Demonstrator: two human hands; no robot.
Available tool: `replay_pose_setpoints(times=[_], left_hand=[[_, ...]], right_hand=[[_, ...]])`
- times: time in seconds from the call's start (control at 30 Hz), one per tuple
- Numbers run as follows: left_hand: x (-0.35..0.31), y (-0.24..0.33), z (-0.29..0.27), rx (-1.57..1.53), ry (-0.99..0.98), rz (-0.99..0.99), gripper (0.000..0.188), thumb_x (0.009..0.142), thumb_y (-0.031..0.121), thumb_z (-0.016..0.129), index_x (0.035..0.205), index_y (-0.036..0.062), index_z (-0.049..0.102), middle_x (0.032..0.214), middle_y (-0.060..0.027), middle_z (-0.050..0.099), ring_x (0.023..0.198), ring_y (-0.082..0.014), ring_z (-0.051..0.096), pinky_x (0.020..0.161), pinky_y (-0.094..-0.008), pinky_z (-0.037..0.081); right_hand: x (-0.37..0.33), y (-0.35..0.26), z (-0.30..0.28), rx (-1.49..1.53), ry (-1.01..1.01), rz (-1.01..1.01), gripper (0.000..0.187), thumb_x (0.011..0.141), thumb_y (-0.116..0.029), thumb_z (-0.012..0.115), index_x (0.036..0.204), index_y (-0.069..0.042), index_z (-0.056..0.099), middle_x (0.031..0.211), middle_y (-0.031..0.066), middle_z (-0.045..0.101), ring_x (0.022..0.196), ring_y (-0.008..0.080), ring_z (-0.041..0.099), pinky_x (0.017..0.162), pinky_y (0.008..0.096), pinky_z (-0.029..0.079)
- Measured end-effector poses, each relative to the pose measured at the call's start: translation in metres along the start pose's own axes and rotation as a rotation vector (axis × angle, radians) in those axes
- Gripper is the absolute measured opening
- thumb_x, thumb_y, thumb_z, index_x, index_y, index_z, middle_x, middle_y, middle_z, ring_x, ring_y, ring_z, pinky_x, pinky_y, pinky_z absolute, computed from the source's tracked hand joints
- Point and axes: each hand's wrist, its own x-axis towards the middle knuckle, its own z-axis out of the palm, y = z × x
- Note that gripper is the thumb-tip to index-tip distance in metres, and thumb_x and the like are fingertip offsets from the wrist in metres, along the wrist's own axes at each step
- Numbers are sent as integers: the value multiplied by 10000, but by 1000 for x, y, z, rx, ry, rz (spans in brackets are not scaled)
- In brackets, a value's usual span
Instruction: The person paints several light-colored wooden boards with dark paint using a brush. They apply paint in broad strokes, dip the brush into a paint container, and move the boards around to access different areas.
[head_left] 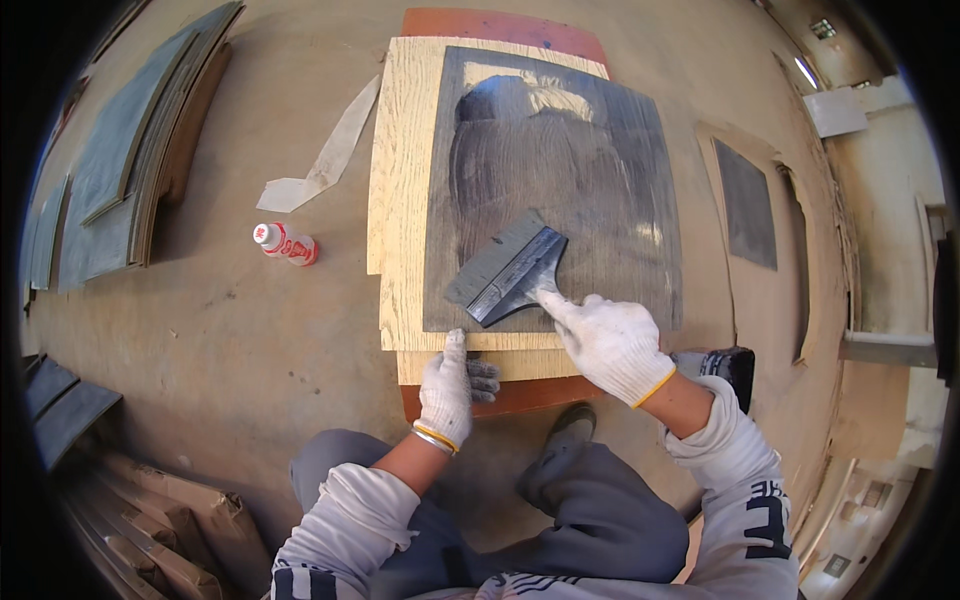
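Note:
A dark grey wood-grain sheet [600, 250] lies on pale wood-grain boards [400, 200], with a glossy wet-looking patch near its far end. My right hand [615, 340], in a white knit glove, grips the handle of a wide-bladed squeegee [515, 275]. The squeegee's dark blade is tilted across the near left part of the sheet. My left hand [450, 390], also gloved, is at the near edge of the boards. Its thumb points up against that edge, while the grey-stained fingers reach to the right, apart from the thumb. I see nothing held in it.
Under the boards is a reddish-brown support [500, 400]. A white-capped bottle [285, 245] and a pale bent strip [330, 160] lie on the floor to the left. Panels [150, 140] are stacked farther left, brown cardboard packs [190, 510] nearer. A dark panel [746, 203] lies right.

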Motion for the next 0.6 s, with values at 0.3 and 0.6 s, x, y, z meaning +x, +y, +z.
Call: replay_pose_setpoints(times=[0.3, 0.6], left_hand=[[4, 2, 0, -31, -20, -62, 715, 1037, 621, 549, 1194, -77, 578, 872, -267, 731, 598, -327, 694, 494, -415, 573], [-9, 9, 7, -39, -50, -53, 590, 1043, 491, 614, 1190, -79, 576, 860, -245, 724, 589, -312, 689, 495, -400, 570]], right_hand=[[3, 11, -1, -33, -24, -40, 440, 987, -260, 633, 1417, -351, 631, 764, 87, 635, 592, 279, 656, 542, 444, 525], [-90, 56, 13, -74, 50, 237, 535, 924, -231, 666, 1451, -313, 619, 718, 95, 651, 601, 297, 668, 558, 470, 524]])
